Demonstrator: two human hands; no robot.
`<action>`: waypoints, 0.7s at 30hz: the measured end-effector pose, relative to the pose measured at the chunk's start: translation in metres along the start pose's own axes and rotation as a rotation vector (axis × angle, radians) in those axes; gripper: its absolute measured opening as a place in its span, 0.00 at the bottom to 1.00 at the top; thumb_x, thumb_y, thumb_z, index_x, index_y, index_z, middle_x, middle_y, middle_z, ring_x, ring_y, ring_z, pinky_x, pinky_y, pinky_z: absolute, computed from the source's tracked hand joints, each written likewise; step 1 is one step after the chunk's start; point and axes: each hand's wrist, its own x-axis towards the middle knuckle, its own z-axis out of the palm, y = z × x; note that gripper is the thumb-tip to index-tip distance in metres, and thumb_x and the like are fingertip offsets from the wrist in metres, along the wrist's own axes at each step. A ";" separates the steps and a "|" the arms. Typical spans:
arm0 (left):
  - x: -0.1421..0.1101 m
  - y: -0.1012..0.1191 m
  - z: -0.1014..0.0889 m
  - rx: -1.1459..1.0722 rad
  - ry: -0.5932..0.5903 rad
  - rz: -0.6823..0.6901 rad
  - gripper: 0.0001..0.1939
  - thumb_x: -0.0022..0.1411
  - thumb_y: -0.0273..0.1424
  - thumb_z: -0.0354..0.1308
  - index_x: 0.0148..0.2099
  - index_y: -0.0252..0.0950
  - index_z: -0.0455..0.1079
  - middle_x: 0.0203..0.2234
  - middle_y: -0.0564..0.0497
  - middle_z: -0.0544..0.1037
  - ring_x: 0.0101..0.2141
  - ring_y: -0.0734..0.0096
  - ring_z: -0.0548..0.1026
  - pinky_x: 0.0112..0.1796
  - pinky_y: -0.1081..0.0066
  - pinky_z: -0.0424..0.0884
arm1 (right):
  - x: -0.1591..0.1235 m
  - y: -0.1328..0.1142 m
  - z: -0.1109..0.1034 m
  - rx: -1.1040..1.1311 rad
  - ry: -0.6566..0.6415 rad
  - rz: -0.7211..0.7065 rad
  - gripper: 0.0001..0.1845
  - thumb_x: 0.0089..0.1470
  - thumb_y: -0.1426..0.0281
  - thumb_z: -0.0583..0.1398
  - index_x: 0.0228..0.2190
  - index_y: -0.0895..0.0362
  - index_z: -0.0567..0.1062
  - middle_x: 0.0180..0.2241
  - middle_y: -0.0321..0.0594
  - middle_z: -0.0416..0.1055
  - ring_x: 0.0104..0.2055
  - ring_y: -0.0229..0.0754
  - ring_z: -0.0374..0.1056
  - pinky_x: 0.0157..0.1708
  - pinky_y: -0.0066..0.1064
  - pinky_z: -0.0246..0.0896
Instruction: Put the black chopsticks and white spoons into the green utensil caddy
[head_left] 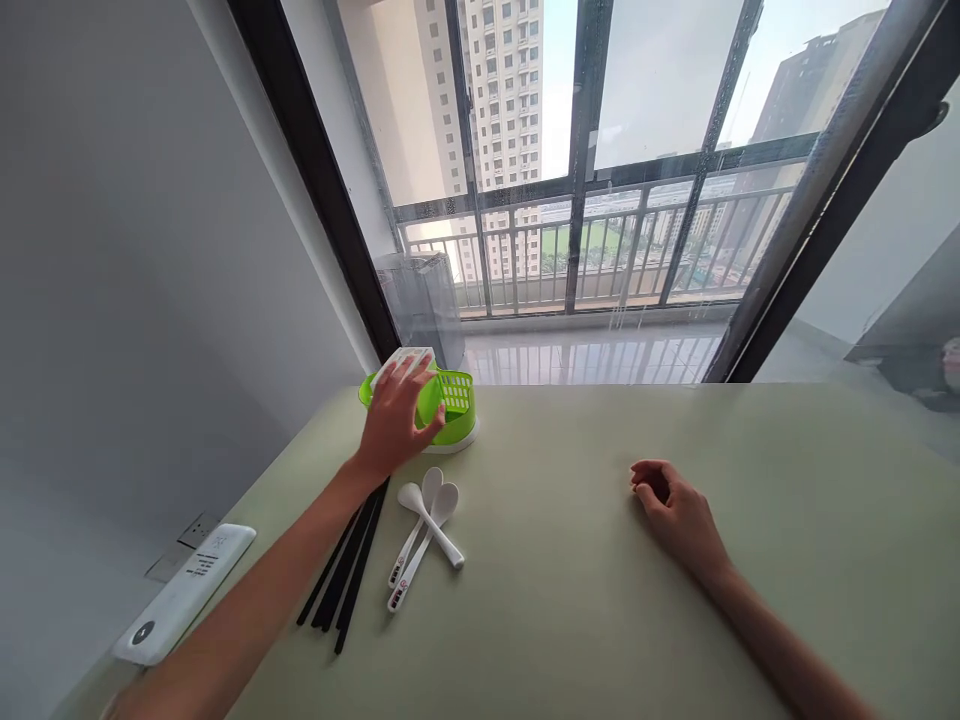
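My left hand (394,415) reaches over a bright green slotted cutlery holder (457,425) with a white base. Its fingers lie across a white flat-topped part (409,353) at the back, and its thumb is at the green front side, so the hand grips the holder. The hand hides much of the left half. Just in front lie several white spoons (435,525), crossed over one another. Black chopsticks (349,570) lie left of them, partly beneath my forearm. My right hand (679,515) rests on the table with its fingers loosely curled closed; nothing shows in it.
The pale green table (540,560) reaches to a glass door (585,250) with a balcony behind. A long white power strip-like device (187,595) lies along the left edge by the grey wall (150,250). A wall socket (199,528) sits behind it.
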 end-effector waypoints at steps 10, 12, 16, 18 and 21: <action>-0.050 0.188 0.091 -0.850 -0.266 -0.137 0.21 0.74 0.40 0.49 0.65 0.43 0.62 0.65 0.43 0.70 0.66 0.58 0.66 0.63 0.50 0.65 | -0.027 -0.034 0.022 0.192 -0.340 -0.206 0.08 0.56 0.67 0.56 0.32 0.55 0.76 0.29 0.35 0.75 0.27 0.39 0.67 0.28 0.30 0.62; -0.055 0.214 0.105 -1.003 -0.344 -0.237 0.21 0.74 0.43 0.48 0.63 0.44 0.66 0.57 0.44 0.77 0.57 0.58 0.75 0.58 0.54 0.71 | -0.035 -0.035 0.030 0.297 -0.452 -0.263 0.07 0.55 0.69 0.57 0.28 0.55 0.75 0.27 0.37 0.74 0.28 0.40 0.68 0.27 0.30 0.62; -0.056 0.228 0.114 -1.156 -0.407 -0.393 0.21 0.72 0.48 0.49 0.51 0.44 0.78 0.44 0.45 0.84 0.45 0.58 0.81 0.49 0.59 0.77 | -0.043 -0.030 0.039 0.343 -0.482 -0.277 0.04 0.49 0.73 0.59 0.24 0.56 0.73 0.25 0.38 0.74 0.27 0.41 0.68 0.26 0.30 0.62; -0.055 0.225 0.113 -1.183 -0.429 -0.436 0.22 0.70 0.50 0.51 0.50 0.42 0.79 0.43 0.45 0.84 0.43 0.58 0.82 0.47 0.60 0.77 | -0.044 -0.028 0.040 0.342 -0.488 -0.267 0.04 0.48 0.74 0.59 0.24 0.56 0.73 0.25 0.37 0.74 0.27 0.40 0.68 0.26 0.29 0.62; -0.056 0.221 0.112 -1.190 -0.440 -0.469 0.23 0.70 0.50 0.52 0.50 0.42 0.79 0.42 0.45 0.85 0.42 0.57 0.82 0.47 0.61 0.77 | -0.044 -0.028 0.041 0.325 -0.497 -0.243 0.05 0.49 0.74 0.58 0.25 0.57 0.74 0.25 0.37 0.74 0.28 0.39 0.68 0.26 0.28 0.61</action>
